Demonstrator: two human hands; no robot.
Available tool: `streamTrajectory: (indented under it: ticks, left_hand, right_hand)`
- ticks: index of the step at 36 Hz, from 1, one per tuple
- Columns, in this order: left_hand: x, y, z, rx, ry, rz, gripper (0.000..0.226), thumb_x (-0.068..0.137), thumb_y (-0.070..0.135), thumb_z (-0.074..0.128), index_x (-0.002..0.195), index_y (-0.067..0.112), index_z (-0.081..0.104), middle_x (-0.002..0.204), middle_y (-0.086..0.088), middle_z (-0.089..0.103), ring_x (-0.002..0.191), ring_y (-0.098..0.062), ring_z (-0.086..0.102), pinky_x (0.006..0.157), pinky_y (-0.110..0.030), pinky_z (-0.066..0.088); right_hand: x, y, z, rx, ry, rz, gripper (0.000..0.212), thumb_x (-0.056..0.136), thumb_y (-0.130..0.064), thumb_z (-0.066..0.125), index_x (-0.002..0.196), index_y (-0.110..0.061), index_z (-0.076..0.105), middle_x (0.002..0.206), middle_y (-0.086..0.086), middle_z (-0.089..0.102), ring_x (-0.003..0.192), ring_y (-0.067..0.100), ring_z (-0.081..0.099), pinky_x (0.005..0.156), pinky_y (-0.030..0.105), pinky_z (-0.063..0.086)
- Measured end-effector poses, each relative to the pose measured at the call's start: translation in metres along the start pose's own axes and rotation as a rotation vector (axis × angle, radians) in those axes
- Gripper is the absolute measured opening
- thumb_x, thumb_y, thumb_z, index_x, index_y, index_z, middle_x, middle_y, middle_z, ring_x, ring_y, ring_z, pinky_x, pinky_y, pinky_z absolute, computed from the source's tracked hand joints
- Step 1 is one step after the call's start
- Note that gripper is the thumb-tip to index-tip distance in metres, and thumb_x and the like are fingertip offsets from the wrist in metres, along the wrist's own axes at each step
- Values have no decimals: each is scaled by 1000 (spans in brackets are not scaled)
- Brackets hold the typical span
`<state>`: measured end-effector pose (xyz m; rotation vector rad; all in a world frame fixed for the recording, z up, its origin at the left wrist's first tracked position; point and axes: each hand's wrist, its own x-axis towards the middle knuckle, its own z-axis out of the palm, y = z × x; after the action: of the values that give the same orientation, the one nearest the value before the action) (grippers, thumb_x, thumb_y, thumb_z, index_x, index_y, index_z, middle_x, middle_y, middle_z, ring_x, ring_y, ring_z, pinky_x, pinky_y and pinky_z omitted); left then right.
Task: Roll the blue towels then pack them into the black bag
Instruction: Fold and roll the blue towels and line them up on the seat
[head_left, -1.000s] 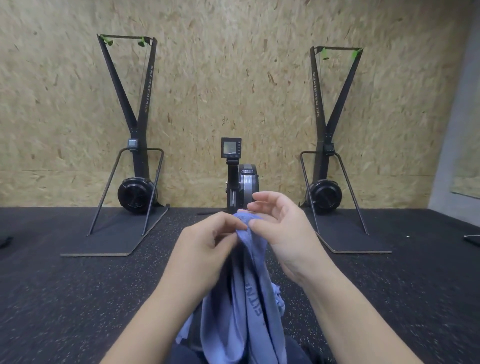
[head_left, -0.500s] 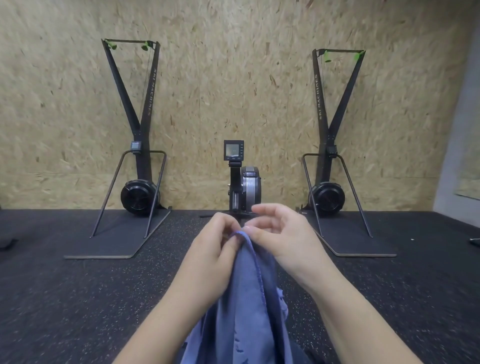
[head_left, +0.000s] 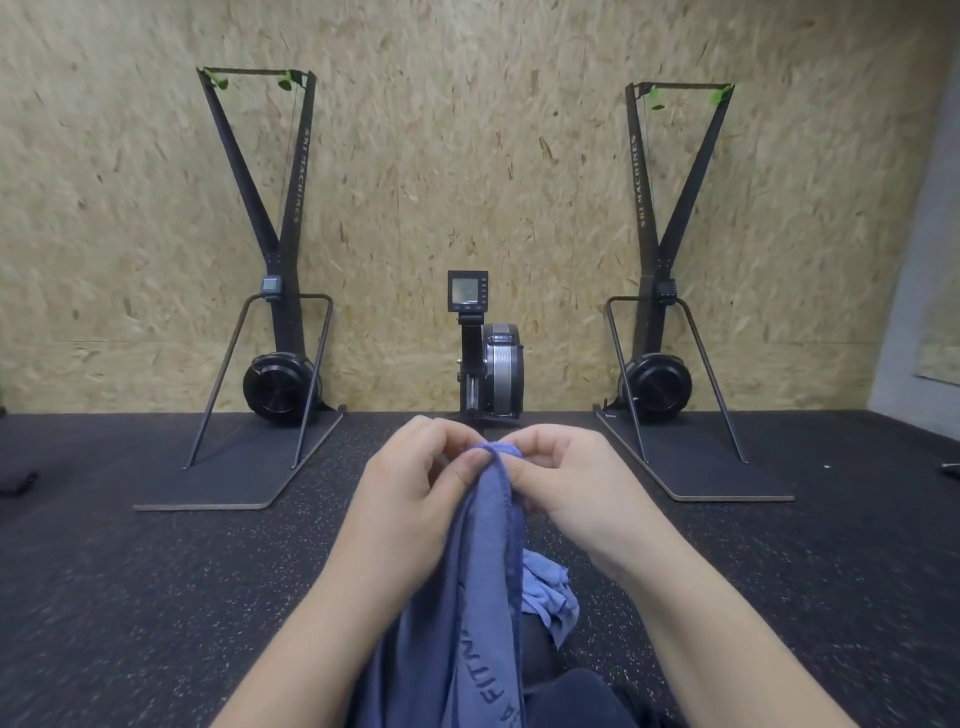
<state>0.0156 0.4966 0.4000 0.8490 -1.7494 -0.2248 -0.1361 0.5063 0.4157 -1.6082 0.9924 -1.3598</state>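
Fingers of both hands pinch the blue towel's top edge, its length hanging straight down.

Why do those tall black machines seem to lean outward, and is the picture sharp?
Head view: the wide-angle lens tilts the left ski machine and right ski machine. Lighting is soft and even, without glare. The hands are sharp, both gripping the blue towel.

- Blue towel: soft matt cloth, stitched hem, dark print.
- Wall: rough chipboard, pale wood flakes.
- Floor: matt black rubber, speckled.
- Ski machines: black metal frames, semi-gloss.
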Motion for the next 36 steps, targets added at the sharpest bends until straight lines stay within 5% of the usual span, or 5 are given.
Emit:
streamTrajectory:
  ticks: [9,17,25,33,36]
  left_hand:
    - [0,-3,-3,221,-34,144,16,82,45,52,84,32,63,76,25,59,73,6,52,68,-11,37]
    - [-1,-1,0,160,-72,32,13,81,39,65,87,41,54,77,18,63,71,-5,59,68,-29,49]
    - [-1,2,0,198,-52,25,22,81,28,73,88,35,53,67,11,60,67,-7,52,62,-25,42]
    - [1,2,-4,103,-14,-70,22,74,23,76,66,27,56,67,16,60,57,-4,50,53,-14,36]
    - [0,2,-4,55,12,-81,23,74,17,77,64,26,58,62,17,60,56,-2,52,53,-12,36]
  right_hand:
    - [-3,1,0,-61,45,5,11,90,-11,64,79,-11,65,53,-7,64,46,0,54,48,13,41]
    - [-5,4,-3,-282,-44,2,12,94,-23,57,88,-21,67,79,0,74,68,8,61,70,35,47]
    - [-8,3,-4,-424,-53,-81,18,88,-31,49,91,-35,66,88,1,73,78,32,63,81,54,50]
    - [-13,-5,-5,-499,-81,-135,13,93,-27,54,93,-31,67,72,-16,68,61,1,58,62,24,47]
    - [-12,-6,-6,-427,-114,-135,7,89,-22,65,94,-26,68,84,-16,73,79,-8,65,75,16,50]
